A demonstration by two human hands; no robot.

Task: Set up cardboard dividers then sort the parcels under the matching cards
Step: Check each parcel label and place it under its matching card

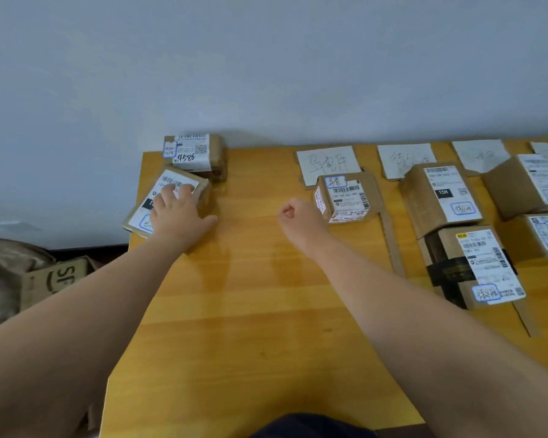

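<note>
My left hand (pixel 179 213) lies on top of a flat cardboard parcel (pixel 184 184) at the table's left edge, fingers spread over its white label and thumb stretched out on the table. Behind it a second parcel (pixel 200 153) stands at the far left corner. My right hand (pixel 301 216) is curled into a fist and holds nothing, just left of a small labelled parcel (pixel 345 200) that sits under a handwritten card (pixel 328 164). A cardboard divider strip (pixel 391 241) runs down the table right of that parcel.
Further right lie more cards (pixel 405 159) and several sorted parcels (pixel 443 197) on the yellow wooden table (pixel 260 311). A second divider strip (pixel 527 317) lies near the right edge. A cardboard box (pixel 54 279) sits on the floor at left. A grey wall stands behind.
</note>
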